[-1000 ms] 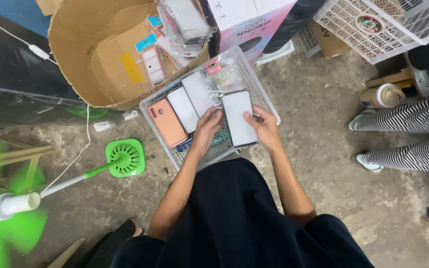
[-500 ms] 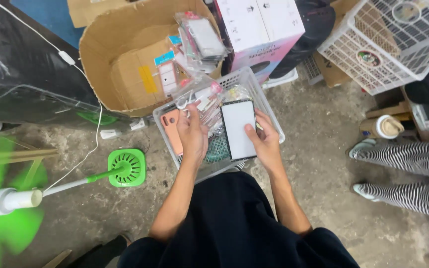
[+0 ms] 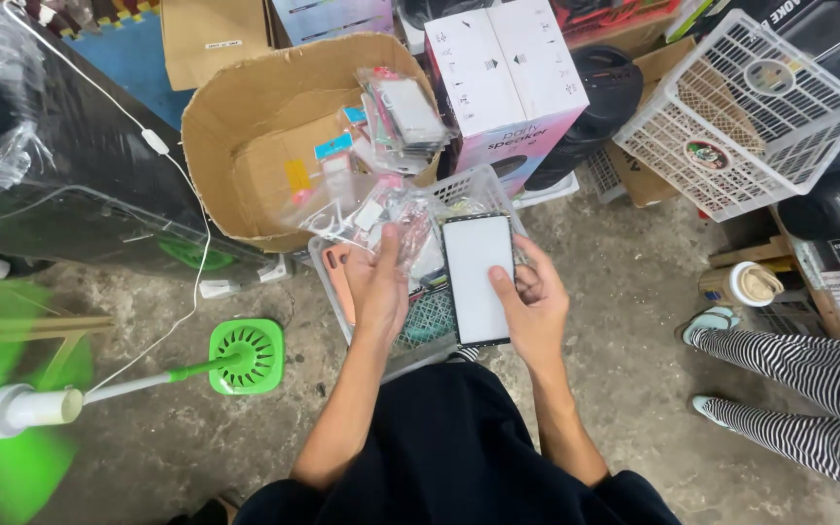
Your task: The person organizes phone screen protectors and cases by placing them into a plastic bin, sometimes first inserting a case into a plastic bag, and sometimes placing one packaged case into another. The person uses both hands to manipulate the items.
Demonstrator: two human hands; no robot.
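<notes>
Bare concrete floor [image 3: 653,321] crowded with boxes, and a clear plastic bin [image 3: 410,335] is sitting right at the knees so everything's reachable. The left hand [image 3: 378,282] is curling closed around a bunch of clear packets [image 3: 381,209], lifting them over the bin, while the right hand [image 3: 535,306] is pinching a white-faced phone panel [image 3: 477,279] flat, thumb on top, just above the bin.

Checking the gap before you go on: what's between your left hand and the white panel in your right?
Head view: clear plastic packets held by the left hand, reaching toward the panel.

light: bright, even, soft shadows | blur: green fan [image 3: 2,457] | edges: perhaps slightly warped
</notes>
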